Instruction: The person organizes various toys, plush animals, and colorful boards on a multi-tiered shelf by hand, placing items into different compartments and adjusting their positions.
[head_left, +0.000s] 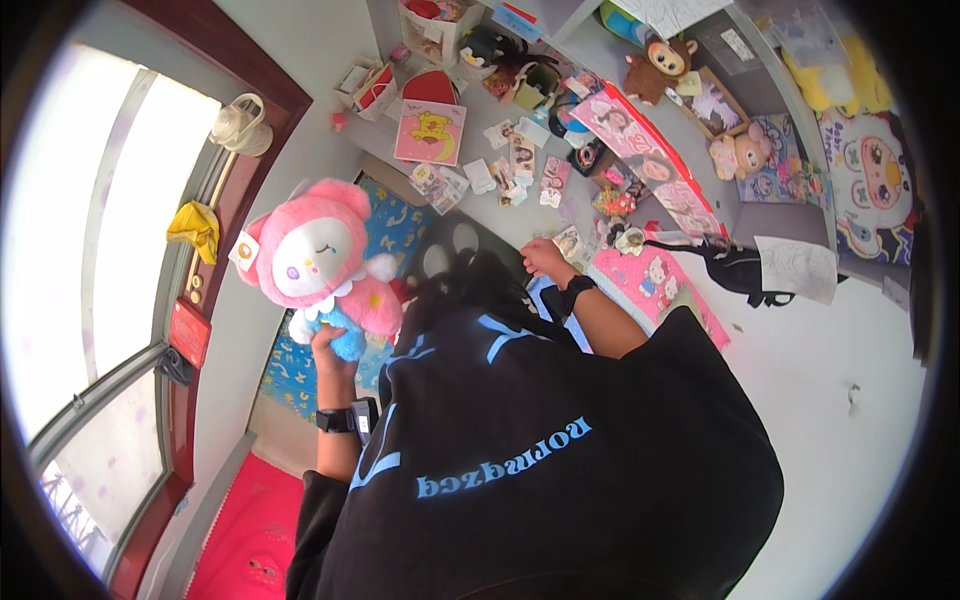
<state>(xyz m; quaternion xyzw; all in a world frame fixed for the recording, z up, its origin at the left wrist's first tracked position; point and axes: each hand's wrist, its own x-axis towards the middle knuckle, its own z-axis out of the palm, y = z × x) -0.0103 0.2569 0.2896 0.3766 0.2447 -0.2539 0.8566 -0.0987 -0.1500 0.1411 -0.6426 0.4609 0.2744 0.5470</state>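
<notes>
A pink plush toy (322, 247) with a white face, one winking eye, round ears and a blue lower part is upright at the left. My left hand (334, 346) is shut on its blue lower part from below. A paper tag hangs beside the toy's face. My right hand (546, 259) is by the near edge of the grey desk (517, 217), its fingers curled and nothing visible in them. Near it lie a small photo card (568, 241) and a pink cartoon mat (637, 277). Both wrists wear black bands with small devices.
The desk holds a pink picture board (430, 132), scattered cards, paper bags and small toys. Shelves at the right carry a brown plush (660, 67) and a pink plush (740, 154). On the windowsill at left stand a cream jug (241, 126), a yellow cloth (195, 231) and a red box (190, 331).
</notes>
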